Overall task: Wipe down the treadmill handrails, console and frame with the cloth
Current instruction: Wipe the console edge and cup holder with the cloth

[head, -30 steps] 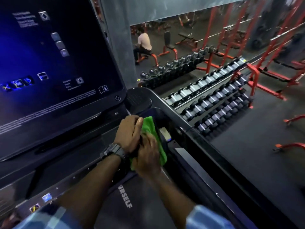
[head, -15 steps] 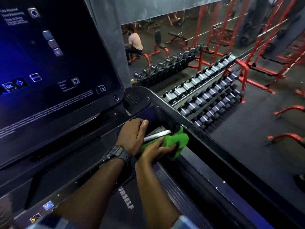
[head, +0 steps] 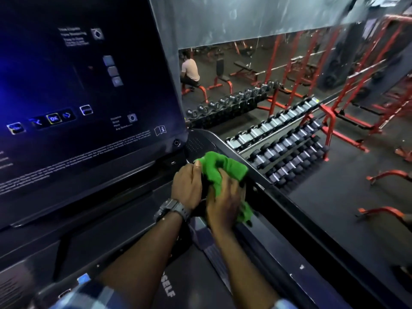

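Note:
A bunched green cloth (head: 221, 168) lies on the right corner of the treadmill console, just below the round speaker grille (head: 196, 144). My right hand (head: 225, 202) presses down on the cloth and grips it, with a tail of cloth hanging past its fingers. My left hand (head: 187, 186), with a dark watch on its wrist, is curled over the console's tray edge beside it, its thumb touching the cloth. The big lit console screen (head: 78, 90) fills the left. The dark right handrail (head: 281, 197) runs down to the lower right.
Past the rail, to the right, stands a red rack of dumbbells (head: 287, 148) on dark floor. A wall mirror (head: 256, 70) behind shows benches and a seated person (head: 189, 71). Red rack frames (head: 356, 90) stand at far right. The treadmill belt (head: 189, 286) lies below my arms.
My right hand has drawn the cloth back from the rail's inner edge up to the console corner by the speaker grille, bunching it. My left hand stayed in place.

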`<action>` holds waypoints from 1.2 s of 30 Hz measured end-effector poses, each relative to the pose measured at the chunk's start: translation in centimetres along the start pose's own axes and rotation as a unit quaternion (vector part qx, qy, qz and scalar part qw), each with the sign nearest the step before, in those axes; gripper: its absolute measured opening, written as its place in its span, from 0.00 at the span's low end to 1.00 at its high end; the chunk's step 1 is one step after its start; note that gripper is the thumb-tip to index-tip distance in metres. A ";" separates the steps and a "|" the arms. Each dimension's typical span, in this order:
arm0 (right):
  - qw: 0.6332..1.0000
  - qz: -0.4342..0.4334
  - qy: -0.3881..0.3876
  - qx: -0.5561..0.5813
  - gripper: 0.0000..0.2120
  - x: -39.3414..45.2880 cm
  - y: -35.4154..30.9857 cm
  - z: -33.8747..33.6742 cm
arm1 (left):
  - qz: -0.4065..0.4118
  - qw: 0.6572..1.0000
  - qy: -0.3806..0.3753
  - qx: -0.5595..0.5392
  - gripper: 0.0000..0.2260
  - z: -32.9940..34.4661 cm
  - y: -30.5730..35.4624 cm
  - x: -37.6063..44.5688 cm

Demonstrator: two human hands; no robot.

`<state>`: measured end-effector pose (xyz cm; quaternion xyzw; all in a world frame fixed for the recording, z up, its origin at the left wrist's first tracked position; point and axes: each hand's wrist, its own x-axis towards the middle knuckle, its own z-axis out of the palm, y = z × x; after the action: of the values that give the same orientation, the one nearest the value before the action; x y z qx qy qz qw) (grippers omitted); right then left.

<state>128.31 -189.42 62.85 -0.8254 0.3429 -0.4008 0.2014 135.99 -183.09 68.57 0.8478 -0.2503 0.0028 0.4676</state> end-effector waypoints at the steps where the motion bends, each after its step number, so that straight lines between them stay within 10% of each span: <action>1: 0.998 -0.021 -0.047 -0.031 0.22 2.0 0.5 0.3 | -0.016 1.000 -0.001 -0.006 0.23 0.1 -0.1 0.3; 7: 0.975 0.040 -0.215 -0.045 0.20 10.6 1.5 4.1 | -0.039 0.999 0.025 0.026 0.22 0.0 -0.7 2.9; 13: 0.855 -0.205 -0.476 -0.033 0.23 9.9 2.4 2.7 | -0.033 0.995 0.005 0.097 0.18 0.2 -0.8 5.0; 19: 0.970 -0.076 -0.221 -0.071 0.15 16.6 1.6 5.9 | -0.018 0.990 -0.041 0.133 0.15 1.0 -0.8 5.7; 28: 0.829 -0.371 -0.414 -0.053 0.19 18.9 0.3 6.9 | -0.017 0.994 -0.025 0.101 0.13 0.9 -0.3 4.9; 33: 0.898 -0.223 -0.358 -0.127 0.21 22.8 4.3 5.3 | -0.017 0.991 -0.068 0.114 0.17 0.8 0.1 3.9; 36: 0.869 -0.266 -0.397 -0.124 0.22 18.7 2.5 3.4 | -0.020 0.988 -0.101 0.119 0.18 1.2 0.7 3.6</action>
<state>138.36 -204.54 69.10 -0.9931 0.0480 -0.0318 0.1024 138.56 -185.86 69.30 0.8979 -0.2775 -0.0623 0.3359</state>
